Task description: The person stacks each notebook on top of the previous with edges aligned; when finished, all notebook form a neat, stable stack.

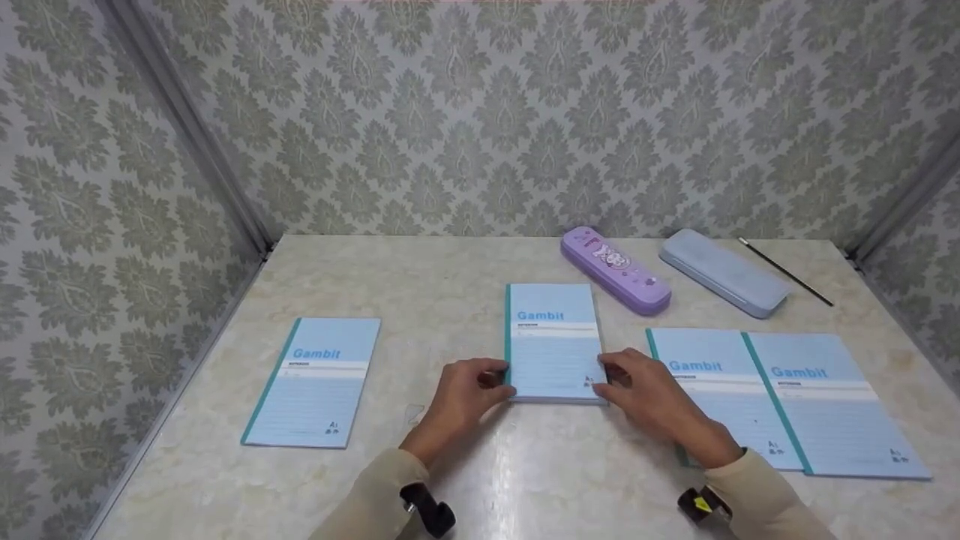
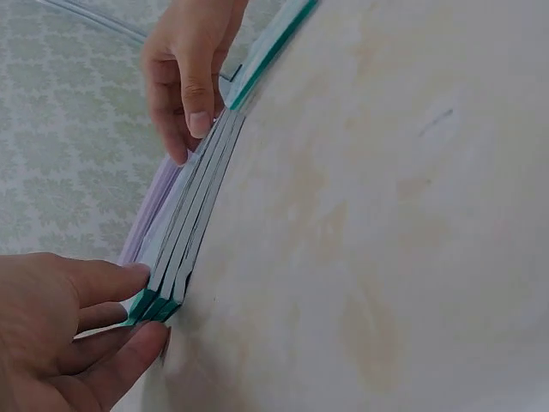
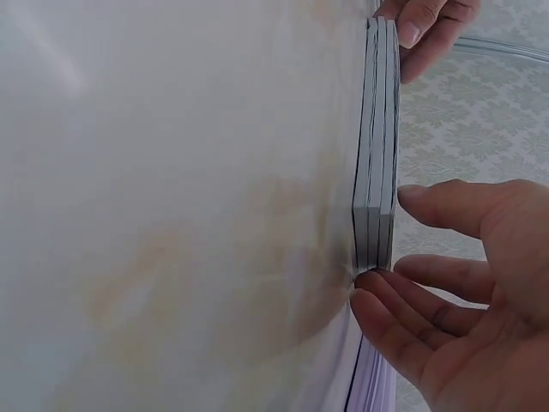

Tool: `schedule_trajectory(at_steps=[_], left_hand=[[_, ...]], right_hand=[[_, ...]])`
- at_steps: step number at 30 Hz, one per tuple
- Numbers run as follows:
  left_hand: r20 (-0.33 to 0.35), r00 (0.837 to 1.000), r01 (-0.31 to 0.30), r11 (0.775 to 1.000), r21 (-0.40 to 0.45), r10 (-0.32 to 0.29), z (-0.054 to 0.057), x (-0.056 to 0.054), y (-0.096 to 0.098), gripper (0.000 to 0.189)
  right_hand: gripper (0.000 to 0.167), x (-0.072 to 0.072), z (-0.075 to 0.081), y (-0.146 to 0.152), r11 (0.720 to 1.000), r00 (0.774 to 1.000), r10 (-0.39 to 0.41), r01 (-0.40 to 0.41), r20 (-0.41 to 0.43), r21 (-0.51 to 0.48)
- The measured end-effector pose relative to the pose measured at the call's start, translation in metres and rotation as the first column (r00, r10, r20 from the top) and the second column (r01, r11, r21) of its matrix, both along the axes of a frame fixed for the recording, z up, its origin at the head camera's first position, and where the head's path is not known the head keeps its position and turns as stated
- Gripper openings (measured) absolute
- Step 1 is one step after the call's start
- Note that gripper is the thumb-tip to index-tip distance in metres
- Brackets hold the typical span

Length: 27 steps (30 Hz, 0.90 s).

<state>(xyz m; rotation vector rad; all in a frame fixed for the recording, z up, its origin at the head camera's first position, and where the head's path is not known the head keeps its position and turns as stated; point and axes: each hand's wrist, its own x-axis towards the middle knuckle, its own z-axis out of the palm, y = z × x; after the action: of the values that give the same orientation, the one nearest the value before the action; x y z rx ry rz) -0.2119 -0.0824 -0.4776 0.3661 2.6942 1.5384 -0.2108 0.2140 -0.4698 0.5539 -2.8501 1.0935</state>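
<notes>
Notebook stack (image 1: 555, 364) between lone notebook (image 1: 315, 394) left and notebook pair (image 1: 821, 412) right, two cases (image 1: 616, 271) behind.

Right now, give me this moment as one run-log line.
notebook stack: on table | left hand: touching left edge | right hand: touching right edge | lone notebook: left | notebook pair: right | purple case: behind, right

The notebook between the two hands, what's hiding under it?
Under the top notebook are more notebooks, stacked up, with their edges showing. Their front covers are hidden, so I can't see what's on them.
</notes>
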Motion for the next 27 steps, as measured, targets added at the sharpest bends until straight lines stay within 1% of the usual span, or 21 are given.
schedule_trajectory(at_steps=[4,6,8,11,14,17,20,27], left_hand=[[-0.031,0.998,0.047,0.998,-0.031,-0.048,0.001,0.005,-0.001,0.040],[-0.060,0.996,0.058,0.996,-0.066,-0.062,0.001,0.007,0.000,0.041],[-0.096,0.993,0.057,0.993,-0.104,-0.067,-0.001,0.009,0.002,0.039],[-0.144,0.988,0.026,0.989,-0.145,-0.047,-0.003,0.010,0.005,0.037],[-0.154,0.988,-0.008,0.988,-0.157,-0.017,-0.004,0.011,0.007,0.036],[-0.149,0.989,-0.023,0.988,-0.155,0.000,-0.005,0.012,0.009,0.036],[-0.143,0.990,-0.029,0.988,-0.153,0.007,-0.005,0.013,0.010,0.037],[-0.151,0.988,-0.037,0.987,-0.155,0.014,-0.005,0.016,0.012,0.035]], right_hand=[[0.044,0.003,0.001,0.004,0.999,0.999,0.032,-0.031,-0.025,0.035],[0.047,0.004,0.002,0.005,0.998,0.999,0.040,-0.039,-0.020,0.054],[0.049,0.005,0.002,0.005,0.996,0.999,0.048,-0.047,-0.013,0.073],[0.050,0.006,0.003,0.003,0.991,0.997,0.070,-0.067,-0.018,0.116],[0.049,0.007,0.004,0.001,0.986,0.996,0.085,-0.080,-0.032,0.144],[0.047,0.008,0.005,0.000,0.984,0.995,0.091,-0.083,-0.050,0.156],[0.046,0.008,0.006,-0.001,0.983,0.993,0.099,-0.086,-0.069,0.160],[0.045,0.007,0.005,0.000,0.981,0.991,0.112,-0.099,-0.071,0.165]])
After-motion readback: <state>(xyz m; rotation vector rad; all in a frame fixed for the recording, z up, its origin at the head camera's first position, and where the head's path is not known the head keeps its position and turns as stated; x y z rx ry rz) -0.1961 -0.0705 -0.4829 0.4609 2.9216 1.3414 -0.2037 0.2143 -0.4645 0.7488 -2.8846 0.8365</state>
